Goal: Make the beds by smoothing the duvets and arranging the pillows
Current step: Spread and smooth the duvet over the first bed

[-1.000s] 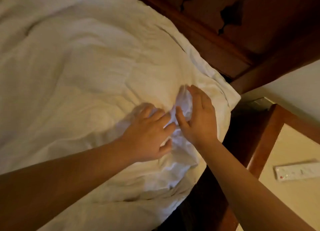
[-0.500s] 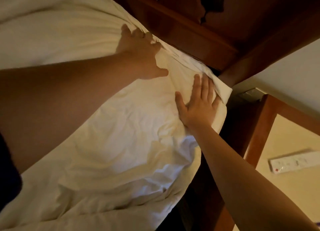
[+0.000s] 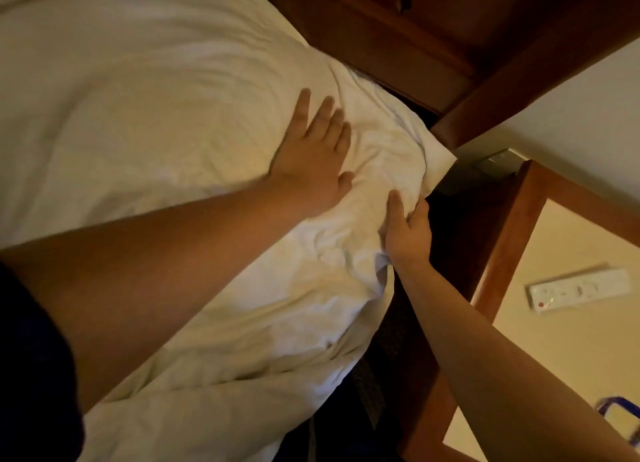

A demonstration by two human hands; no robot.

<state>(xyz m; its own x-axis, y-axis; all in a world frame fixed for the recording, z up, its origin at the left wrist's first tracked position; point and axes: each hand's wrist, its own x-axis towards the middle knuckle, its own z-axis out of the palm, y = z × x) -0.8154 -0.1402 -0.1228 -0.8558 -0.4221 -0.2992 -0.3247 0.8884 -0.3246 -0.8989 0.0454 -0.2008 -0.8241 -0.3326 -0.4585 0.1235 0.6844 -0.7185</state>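
Note:
A white duvet covers the bed and is creased near its far right corner, which sticks out over the bed's edge. My left hand lies flat on the duvet with fingers spread, pressing down just left of the creases. My right hand is at the bed's right edge, thumb on top and fingers curled under, gripping a fold of the duvet. No pillow is in view.
A dark wooden headboard runs along the far side. A wooden bedside table frame stands right of the bed, with a white switch panel on the wall beyond. A dark narrow gap separates bed and table.
My left hand came back from the duvet's far edge and now presses flat nearer the middle. My right hand slid from lying flat near the corner down to the side edge and took hold of the fabric.

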